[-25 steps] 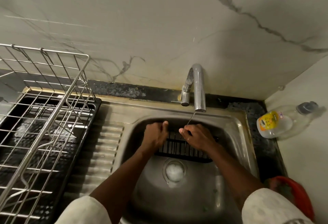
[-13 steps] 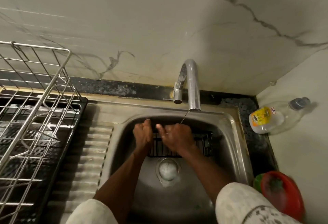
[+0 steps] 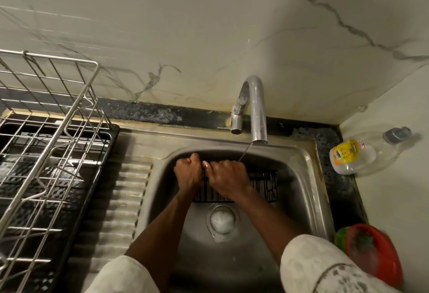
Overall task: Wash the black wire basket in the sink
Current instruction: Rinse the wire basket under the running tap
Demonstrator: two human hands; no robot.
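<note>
Black wire basket (image 3: 262, 187) in sink (image 3: 308, 176), back half, long axis left-right under tap (image 3: 255, 106) trickle. My left hand (image 3: 186, 173) fisted on left end; right hand (image 3: 228, 176) fingers curled over top wire beside it. Right end free.

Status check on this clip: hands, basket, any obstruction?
Left hand and right hand both gripping black wire basket in sink. Thin stream running from tap. Nothing obstructing.
</note>
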